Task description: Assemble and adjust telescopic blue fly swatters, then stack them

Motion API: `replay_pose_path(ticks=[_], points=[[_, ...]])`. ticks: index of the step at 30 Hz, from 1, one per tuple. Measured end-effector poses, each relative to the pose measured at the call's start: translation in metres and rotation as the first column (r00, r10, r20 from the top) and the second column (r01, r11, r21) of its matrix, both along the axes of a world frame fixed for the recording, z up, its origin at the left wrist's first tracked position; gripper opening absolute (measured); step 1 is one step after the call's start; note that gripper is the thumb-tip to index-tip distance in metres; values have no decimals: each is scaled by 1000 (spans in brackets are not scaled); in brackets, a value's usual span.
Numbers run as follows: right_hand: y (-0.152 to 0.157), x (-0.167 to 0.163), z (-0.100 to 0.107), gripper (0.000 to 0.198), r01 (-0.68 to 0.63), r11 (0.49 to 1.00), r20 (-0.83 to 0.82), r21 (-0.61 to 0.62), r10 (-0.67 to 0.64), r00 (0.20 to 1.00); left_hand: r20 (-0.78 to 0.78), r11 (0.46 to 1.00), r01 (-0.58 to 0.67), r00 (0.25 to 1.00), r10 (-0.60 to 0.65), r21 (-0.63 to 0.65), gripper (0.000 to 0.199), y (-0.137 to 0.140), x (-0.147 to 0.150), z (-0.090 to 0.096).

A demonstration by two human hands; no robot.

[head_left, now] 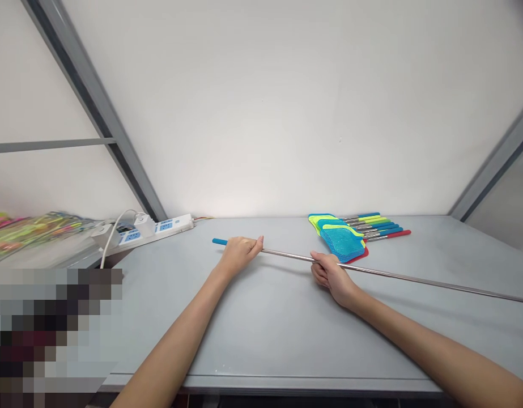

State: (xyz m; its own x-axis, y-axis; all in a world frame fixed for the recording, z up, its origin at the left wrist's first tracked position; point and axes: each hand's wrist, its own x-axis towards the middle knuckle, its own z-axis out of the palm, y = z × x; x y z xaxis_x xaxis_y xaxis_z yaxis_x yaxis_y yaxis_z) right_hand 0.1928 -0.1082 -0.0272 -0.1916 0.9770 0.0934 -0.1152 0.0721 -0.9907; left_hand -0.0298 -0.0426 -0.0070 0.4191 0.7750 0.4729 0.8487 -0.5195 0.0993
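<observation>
A long, thin metal rod with a blue grip end, apparently an extended telescopic fly swatter (286, 255), slants across the view above the table. Its far right end runs out of frame, so its head is hidden. My left hand (241, 252) is wrapped around it by the blue grip, thumb along the shaft. Farther right, my right hand (332, 276) is closed on the bare metal shaft. Behind my right hand lies a pile of folded fly swatters (341, 242) with blue, yellow-green and red mesh heads, their handles pointing right.
A white power strip (171, 225) with plugs and a white cable lies at the back left. Colourful blurred items (40, 232) lie on the far left, above a pixelated area. The grey table (278, 334) meets a white wall with grey frame posts.
</observation>
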Motion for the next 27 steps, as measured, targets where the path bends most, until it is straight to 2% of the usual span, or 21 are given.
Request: replay_pose_path(ticks=[13, 19, 22, 24, 27], points=[[-2, 2, 2, 50, 18, 999, 34, 27, -19, 999, -1, 996, 88, 996, -88, 4, 52, -7, -2, 4], [-2, 7, 3, 52, 54, 997, -9, 57, -54, 999, 3, 983, 179, 984, -179, -34, 39, -28, 1, 6], [-1, 8, 3, 52, 83, 992, -29, 94, -80, 996, -1, 985, 175, 985, -175, -10, 36, -39, 12, 5], [-1, 6, 1, 52, 53, 997, -22, 61, -51, 998, -36, 983, 181, 983, -180, 39, 32, -44, 23, 3], [-1, 2, 0, 48, -68, 994, -42, -83, 65, 997, -154, 969, 232, 964, -218, 81, 33, -46, 34, -1]])
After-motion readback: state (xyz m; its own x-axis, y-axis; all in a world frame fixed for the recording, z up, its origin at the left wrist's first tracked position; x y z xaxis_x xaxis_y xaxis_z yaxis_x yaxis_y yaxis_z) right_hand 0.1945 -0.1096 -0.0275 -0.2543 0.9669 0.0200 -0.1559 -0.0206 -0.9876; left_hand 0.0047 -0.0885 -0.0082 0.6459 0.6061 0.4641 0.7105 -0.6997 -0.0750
